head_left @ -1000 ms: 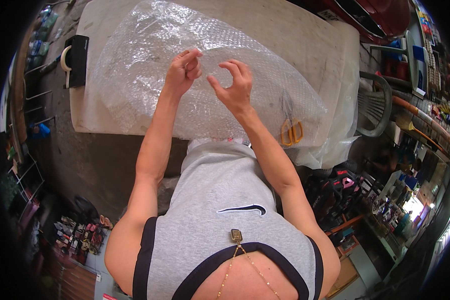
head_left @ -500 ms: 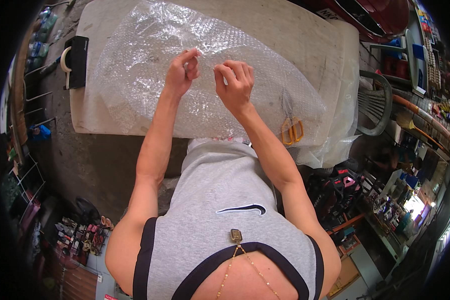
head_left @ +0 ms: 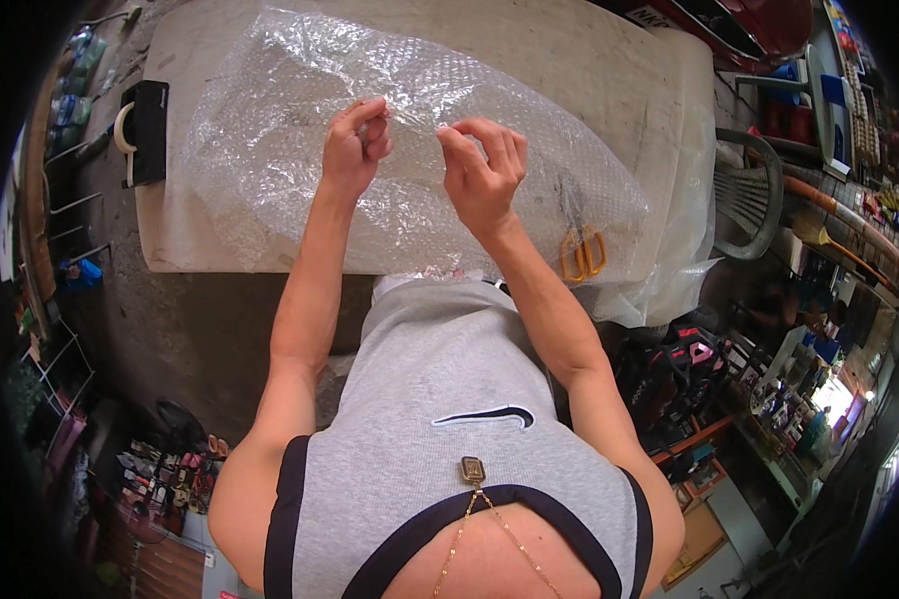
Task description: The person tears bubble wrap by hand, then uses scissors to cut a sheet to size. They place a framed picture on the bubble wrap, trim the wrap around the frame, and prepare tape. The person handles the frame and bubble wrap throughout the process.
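A large sheet of clear bubble wrap [head_left: 270,130] lies spread over the pale table [head_left: 599,60], glinting in the light. Above its middle, my left hand [head_left: 356,145] is closed, thumb and forefinger pinched together. My right hand [head_left: 483,165] is likewise curled in a pinch, a short gap to the right of the left one. Whatever the fingertips hold is too thin or clear to make out against the shiny wrap. Scissors with yellow-orange handles [head_left: 582,254] rest near the table's front edge, right of my right forearm; whether their blades are under the wrap cannot be told.
At the table's left edge is a black flat object [head_left: 150,132] with a cream ring-shaped part. More clear plastic sheeting [head_left: 659,290] hangs off the front right corner. A dark slatted chair [head_left: 754,195] stands to the right, a red vehicle [head_left: 739,30] beyond the far right corner.
My hands have moved slightly apart, the right one shifting right and the left one a little left. Both stay pinched. The view has shifted slightly.
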